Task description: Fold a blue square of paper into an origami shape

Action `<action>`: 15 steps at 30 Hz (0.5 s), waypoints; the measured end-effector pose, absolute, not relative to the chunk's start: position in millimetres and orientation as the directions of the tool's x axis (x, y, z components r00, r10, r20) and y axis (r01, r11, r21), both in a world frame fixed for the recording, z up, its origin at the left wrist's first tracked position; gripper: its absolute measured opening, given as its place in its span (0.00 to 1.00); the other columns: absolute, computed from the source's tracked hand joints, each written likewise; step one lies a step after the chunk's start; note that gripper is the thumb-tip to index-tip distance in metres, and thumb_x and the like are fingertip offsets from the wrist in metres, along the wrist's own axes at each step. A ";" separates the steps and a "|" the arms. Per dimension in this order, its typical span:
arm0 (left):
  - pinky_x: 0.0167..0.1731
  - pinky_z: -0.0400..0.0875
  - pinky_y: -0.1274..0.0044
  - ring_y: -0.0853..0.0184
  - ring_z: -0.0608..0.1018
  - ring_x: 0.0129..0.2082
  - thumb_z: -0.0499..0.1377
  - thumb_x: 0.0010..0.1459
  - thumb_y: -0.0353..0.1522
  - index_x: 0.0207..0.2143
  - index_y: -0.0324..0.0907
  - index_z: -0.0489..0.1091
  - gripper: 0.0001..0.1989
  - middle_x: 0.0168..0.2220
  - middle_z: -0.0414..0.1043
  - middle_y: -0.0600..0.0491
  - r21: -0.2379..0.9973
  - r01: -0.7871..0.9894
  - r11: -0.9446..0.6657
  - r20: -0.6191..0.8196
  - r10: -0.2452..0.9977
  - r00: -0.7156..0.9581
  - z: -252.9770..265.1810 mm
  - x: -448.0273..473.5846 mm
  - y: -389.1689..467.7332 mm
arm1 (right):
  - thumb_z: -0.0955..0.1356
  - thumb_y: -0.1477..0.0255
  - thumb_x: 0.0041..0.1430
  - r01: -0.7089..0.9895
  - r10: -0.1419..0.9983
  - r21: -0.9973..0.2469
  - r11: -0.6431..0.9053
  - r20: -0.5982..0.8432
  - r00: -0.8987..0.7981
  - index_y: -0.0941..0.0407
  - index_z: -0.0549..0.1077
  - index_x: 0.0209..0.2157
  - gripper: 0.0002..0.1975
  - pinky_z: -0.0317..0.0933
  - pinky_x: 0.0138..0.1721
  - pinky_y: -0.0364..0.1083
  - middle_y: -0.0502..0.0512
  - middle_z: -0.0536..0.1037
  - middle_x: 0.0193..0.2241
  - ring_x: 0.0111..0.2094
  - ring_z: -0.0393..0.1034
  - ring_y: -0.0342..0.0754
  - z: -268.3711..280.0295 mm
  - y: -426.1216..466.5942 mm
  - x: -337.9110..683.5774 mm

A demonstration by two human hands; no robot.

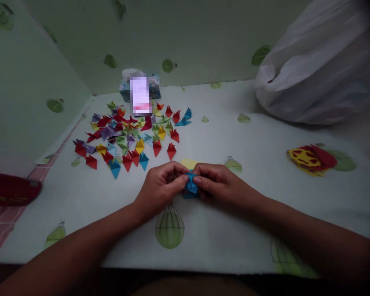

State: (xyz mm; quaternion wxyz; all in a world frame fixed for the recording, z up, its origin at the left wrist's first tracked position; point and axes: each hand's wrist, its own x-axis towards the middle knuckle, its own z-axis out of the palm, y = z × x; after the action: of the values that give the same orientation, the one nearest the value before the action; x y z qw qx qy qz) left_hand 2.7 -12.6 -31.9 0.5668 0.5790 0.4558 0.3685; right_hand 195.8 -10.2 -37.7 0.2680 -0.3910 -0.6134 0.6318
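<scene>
A small piece of folded blue paper [191, 183] is pinched between my two hands near the middle of the table. My left hand [166, 181] grips its left side with thumb and fingers. On the opposite side, my right hand [220, 181] presses it between thumb and fingertips. Beneath the hands lies more blue paper [190, 195], and a yellow paper [188, 164] shows just beyond them. Folded paper pieces [126, 131] in red, blue, yellow, green and purple are spread in a loose pile at the far left of my hands.
Behind the pile, a lit phone [141, 94] leans on a tissue box [156, 85]. A large white plastic bag [308, 74] stands at the back right. Red and yellow cut-out shapes [311, 159] lie at the right. A red object [12, 189] sits at the left edge.
</scene>
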 end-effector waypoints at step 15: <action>0.27 0.76 0.80 0.72 0.76 0.24 0.63 0.57 0.35 0.30 0.38 0.70 0.09 0.26 0.74 0.55 0.989 0.030 0.142 -0.143 0.915 0.377 -30.4 -0.2 -14.1 | 0.68 0.58 0.62 0.112 0.802 -0.974 -0.197 -0.226 -0.552 0.56 0.66 0.30 0.16 0.51 0.23 0.41 0.46 0.68 0.20 0.21 0.59 0.40 -35.1 -11.2 195.4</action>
State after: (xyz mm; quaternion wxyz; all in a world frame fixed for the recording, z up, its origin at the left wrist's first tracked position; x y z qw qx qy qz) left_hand -0.2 -14.1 -30.4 0.6214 0.5498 0.4299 0.3560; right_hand 195.4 -11.2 -35.1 0.2595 -0.3955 -0.5781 0.6649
